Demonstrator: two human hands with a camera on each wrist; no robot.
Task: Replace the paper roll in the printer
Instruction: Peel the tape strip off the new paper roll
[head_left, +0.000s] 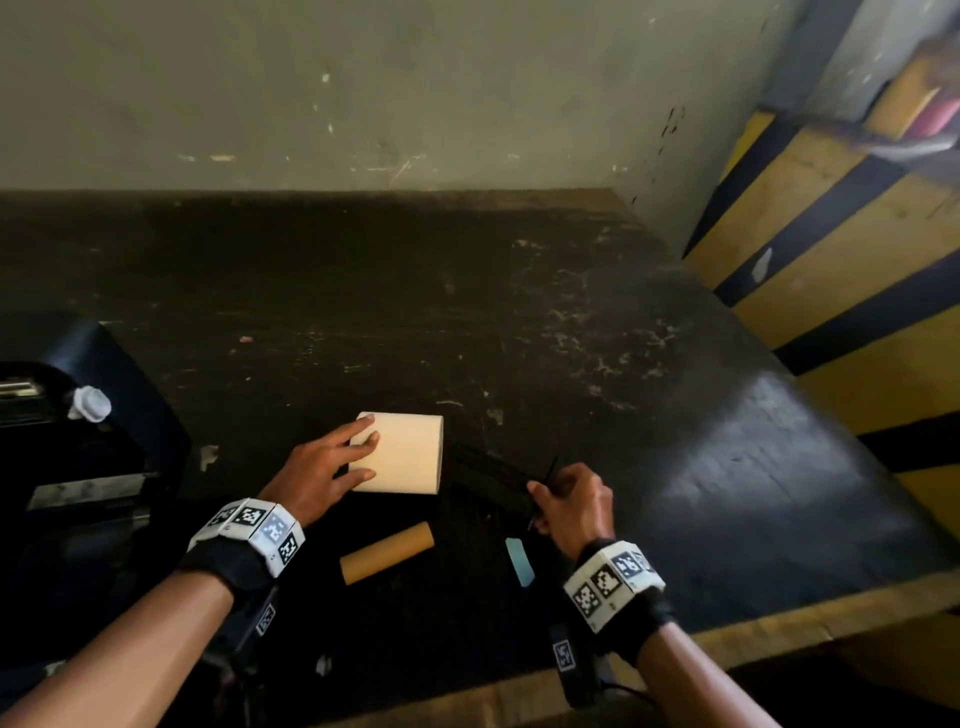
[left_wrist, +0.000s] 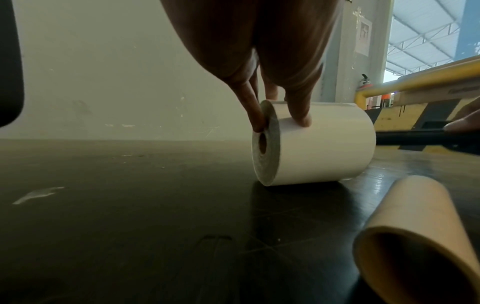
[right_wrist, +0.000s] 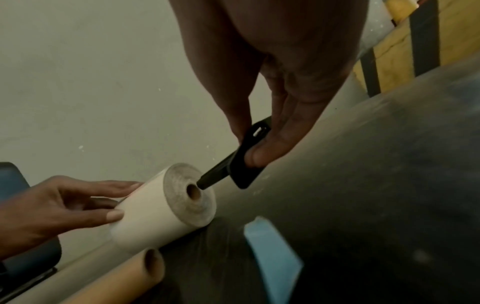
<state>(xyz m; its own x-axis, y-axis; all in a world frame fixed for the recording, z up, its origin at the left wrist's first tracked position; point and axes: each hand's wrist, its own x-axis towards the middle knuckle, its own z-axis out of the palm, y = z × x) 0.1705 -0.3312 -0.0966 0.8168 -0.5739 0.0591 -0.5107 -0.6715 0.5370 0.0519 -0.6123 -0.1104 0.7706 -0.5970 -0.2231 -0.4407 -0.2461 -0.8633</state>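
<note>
A fresh white paper roll (head_left: 402, 453) (left_wrist: 319, 144) (right_wrist: 155, 211) lies on its side on the dark table (head_left: 467, 312). My left hand (head_left: 324, 467) (left_wrist: 275, 88) (right_wrist: 59, 205) holds its left end, fingers spread over the end face and the top. My right hand (head_left: 569, 501) (right_wrist: 259, 148) pinches the flat end plate of a black spindle (head_left: 493, 478) (right_wrist: 233, 166); the spindle's tip sits just at the roll's core hole (right_wrist: 193, 192). The open black printer (head_left: 67, 441) stands at the left edge.
An empty brown cardboard core (head_left: 387, 553) (left_wrist: 415, 236) (right_wrist: 116, 281) lies near the front of the table. A light blue strip (head_left: 519, 561) (right_wrist: 275, 253) lies beside it. A pale wall backs the table; yellow-and-black striped barriers (head_left: 831, 260) run along the right.
</note>
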